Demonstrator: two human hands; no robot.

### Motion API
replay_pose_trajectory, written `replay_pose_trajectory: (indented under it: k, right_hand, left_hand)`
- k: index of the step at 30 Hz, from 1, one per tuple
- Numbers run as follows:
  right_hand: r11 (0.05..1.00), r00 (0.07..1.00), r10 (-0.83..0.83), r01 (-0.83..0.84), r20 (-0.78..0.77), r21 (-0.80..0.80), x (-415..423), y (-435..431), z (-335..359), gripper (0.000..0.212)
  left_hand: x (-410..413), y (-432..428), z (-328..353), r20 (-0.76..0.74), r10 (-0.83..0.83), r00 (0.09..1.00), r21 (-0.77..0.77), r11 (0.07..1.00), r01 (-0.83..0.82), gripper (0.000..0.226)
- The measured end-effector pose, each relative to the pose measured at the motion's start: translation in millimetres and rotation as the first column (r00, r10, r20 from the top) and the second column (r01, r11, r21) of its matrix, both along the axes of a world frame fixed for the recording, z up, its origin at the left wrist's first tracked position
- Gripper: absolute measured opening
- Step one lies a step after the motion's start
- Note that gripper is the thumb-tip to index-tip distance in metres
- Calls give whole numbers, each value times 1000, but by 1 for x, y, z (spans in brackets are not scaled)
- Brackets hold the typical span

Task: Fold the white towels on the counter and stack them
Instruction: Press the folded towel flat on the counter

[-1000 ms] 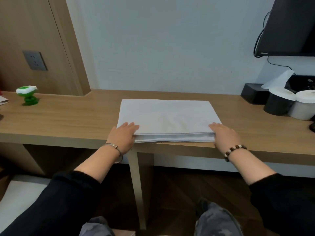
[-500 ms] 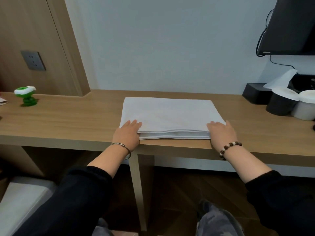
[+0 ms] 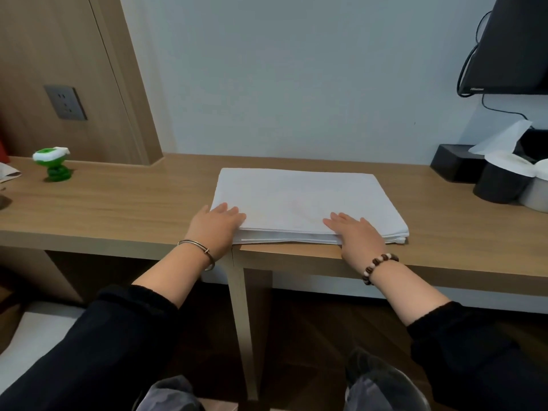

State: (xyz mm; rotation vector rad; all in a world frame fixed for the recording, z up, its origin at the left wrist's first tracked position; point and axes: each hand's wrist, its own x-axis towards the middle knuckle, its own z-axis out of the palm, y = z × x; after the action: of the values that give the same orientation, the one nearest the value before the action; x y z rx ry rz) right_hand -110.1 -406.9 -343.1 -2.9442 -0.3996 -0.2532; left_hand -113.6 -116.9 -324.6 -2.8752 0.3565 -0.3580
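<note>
A stack of folded white towels [image 3: 299, 197] lies flat on the wooden counter [image 3: 127, 209], its layered front edge close to the counter's front edge. My left hand [image 3: 215, 228] rests flat on the stack's near left corner with straight fingers. My right hand [image 3: 357, 232] lies flat on the top towel near its front edge, a little in from the right corner, fingers straight and pointing left and away.
A green and white toy [image 3: 53, 164] stands at the counter's left. At the right are a black tissue box [image 3: 456, 161], a black cup [image 3: 501, 182] and a white cup [image 3: 538, 194]. A dark screen [image 3: 516, 46] hangs on the wall above them.
My right hand has slid left from the stack's right corner onto the top towel. My left hand stays at the left corner. The view has shifted slightly.
</note>
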Motion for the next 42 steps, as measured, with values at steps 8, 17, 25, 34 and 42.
replay_pose_trajectory:
  k: [8,17,25,34,42]
  right_hand:
    - [997,1000,7,-8,-19,-77,3,3,-1,77]
    - [999,999,45,-44,19,-18,-1,15,9,46]
    - [997,990,-12,23,141,-80,-4,34,20,35]
    - [997,987,18,-4,157,-83,-23,31,3,42]
    - [996,990,58,-48,127,-77,-20,28,-3,52]
  left_hand:
    - [0,-25,2,-150,-136,979,-64,990,127,50]
    - [10,-56,-19,-113,-240,964,-360,914,186,51]
    - [12,-59,-23,-120,-223,968,-324,930,174,45]
    - [10,-60,-23,-108,-248,963,-261,942,213,46]
    - [-2,-55,-9,44,-346,937,-64,935,348,18]
